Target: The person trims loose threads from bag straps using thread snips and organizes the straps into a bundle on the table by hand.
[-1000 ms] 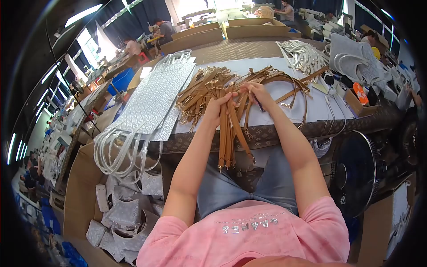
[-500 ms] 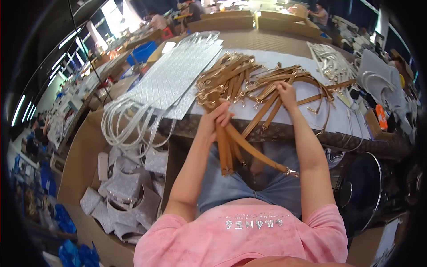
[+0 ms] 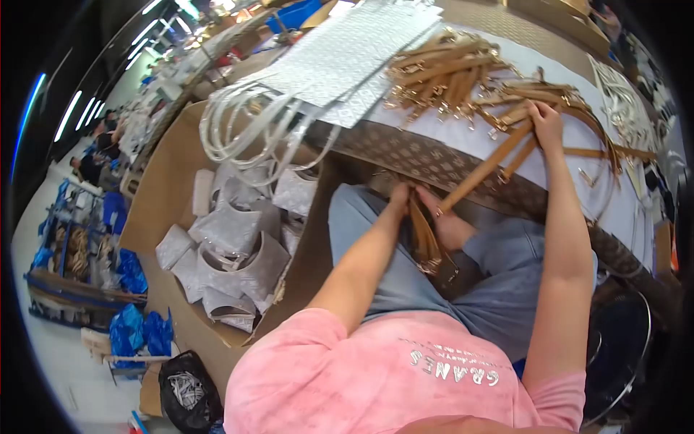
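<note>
Down below the table edge, my left hand is closed around a bundle of brown leather straps, which hangs between my legs with metal clasps at its lower end. My right hand pinches a brown strap at the near side of a loose strap pile; that strap slants down over the table edge. To the left of this pile lies a thicker heap of brown straps with gold-coloured clasps. Part of my left hand's grip is hidden by the angle.
Silvery quilted sheets lie on the table's left, their clear tubular loops overhanging a cardboard box of grey bag pieces. White cords lie at the right. A round fan-like object stands at lower right.
My left hand has gone from above the table edge down below it, taking the strap bundle along. My right hand stays at the pile. The view has swung left and down.
</note>
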`<state>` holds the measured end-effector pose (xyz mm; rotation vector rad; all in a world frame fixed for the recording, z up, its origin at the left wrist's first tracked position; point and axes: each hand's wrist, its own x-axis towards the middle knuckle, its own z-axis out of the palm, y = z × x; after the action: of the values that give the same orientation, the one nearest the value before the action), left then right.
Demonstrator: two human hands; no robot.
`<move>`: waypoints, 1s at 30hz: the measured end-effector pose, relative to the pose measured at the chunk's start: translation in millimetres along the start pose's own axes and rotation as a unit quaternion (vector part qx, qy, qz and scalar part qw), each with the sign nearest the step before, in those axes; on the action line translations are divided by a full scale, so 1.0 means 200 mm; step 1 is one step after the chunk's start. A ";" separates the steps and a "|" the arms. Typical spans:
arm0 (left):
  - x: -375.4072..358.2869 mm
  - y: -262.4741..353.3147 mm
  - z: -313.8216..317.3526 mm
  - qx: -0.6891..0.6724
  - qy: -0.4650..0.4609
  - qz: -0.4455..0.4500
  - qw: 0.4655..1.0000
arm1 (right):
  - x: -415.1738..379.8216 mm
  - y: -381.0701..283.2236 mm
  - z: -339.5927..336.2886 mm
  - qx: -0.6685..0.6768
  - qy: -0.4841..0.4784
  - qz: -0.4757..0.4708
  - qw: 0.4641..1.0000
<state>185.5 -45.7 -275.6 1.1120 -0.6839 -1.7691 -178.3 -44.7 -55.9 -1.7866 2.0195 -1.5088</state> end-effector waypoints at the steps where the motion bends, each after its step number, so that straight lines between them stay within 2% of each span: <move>1: 0.00 0.06 0.04 0.013 -0.024 -0.052 0.998 | 0.00 0.01 0.00 -0.013 0.000 -0.005 1.000; 2: 0.02 0.10 0.08 0.023 -0.049 -0.102 0.993 | 0.00 0.03 0.00 -0.019 0.004 -0.012 1.000; 4: 0.07 0.04 0.18 -0.014 -0.049 -0.038 0.998 | 0.01 0.06 0.00 -0.020 0.010 -0.025 0.999; 5: 0.21 -0.11 0.21 0.038 0.024 0.148 0.988 | 0.00 0.05 0.01 -0.016 0.012 -0.027 0.999; 6: 0.32 -0.23 0.19 0.090 0.101 0.322 0.937 | -0.01 0.03 0.00 -0.010 0.005 -0.015 1.000; 7: 0.27 -0.19 0.19 0.085 0.108 0.329 0.934 | -0.01 0.00 -0.01 -0.007 -0.002 0.000 1.000; 9: 0.14 -0.12 0.19 0.305 0.187 0.313 0.880 | 0.01 -0.03 0.01 0.009 -0.009 -0.006 1.000; 11: 0.25 -0.25 -0.07 0.226 0.243 0.438 0.835 | -0.03 -0.04 -0.03 0.027 -0.012 0.005 1.000; 12: 0.03 -0.11 -0.04 0.115 0.224 0.360 0.898 | -0.04 -0.02 -0.03 0.026 -0.001 -0.004 1.000; 13: -0.22 0.04 0.01 -0.026 0.215 0.277 0.936 | -0.03 0.00 -0.01 0.021 0.012 -0.015 1.000; 14: -0.49 0.21 0.06 -0.163 0.225 0.198 0.940 | -0.02 0.00 -0.01 0.019 0.017 -0.022 0.999; 15: -0.61 0.25 0.01 -0.173 0.264 0.204 0.927 | -0.03 0.00 -0.01 0.021 0.024 -0.026 0.999; 16: -0.80 0.35 0.02 -0.158 0.266 0.188 0.932 | -0.04 0.00 0.00 0.054 0.031 -0.027 0.998; 17: -1.01 0.48 0.05 -0.150 0.207 0.204 0.945 | -0.04 -0.02 0.00 0.088 0.037 -0.028 0.995; 19: -1.30 0.75 0.13 -0.047 0.126 0.284 0.949 | -0.05 -0.06 -0.02 0.095 0.042 0.007 0.995; 22: -1.50 1.20 0.41 -0.014 0.010 0.396 0.918 | -0.07 -0.11 -0.04 0.109 0.031 0.043 0.993; 23: -1.51 1.35 0.52 0.002 -0.011 0.429 0.903 | -0.07 -0.13 -0.05 0.106 0.024 0.049 0.993; 24: -1.49 1.49 0.58 0.074 -0.029 0.441 0.894 | -0.07 -0.13 -0.05 0.104 0.032 0.052 0.993; 26: -1.38 1.75 0.82 0.191 -0.048 0.451 0.870 | -0.09 -0.13 -0.04 0.077 0.106 0.001 0.991; 29: -0.99 2.01 1.28 0.340 -0.049 0.417 0.842 | -0.12 -0.25 -0.15 0.074 0.182 0.009 0.981; 30: -0.79 2.05 1.41 0.395 -0.066 0.435 0.807 | -0.12 -0.25 -0.16 0.095 0.238 0.005 0.967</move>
<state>126.3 -84.0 241.6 0.9139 -1.7851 -0.7352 -153.8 1.2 -19.0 -1.4407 1.9580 -2.2141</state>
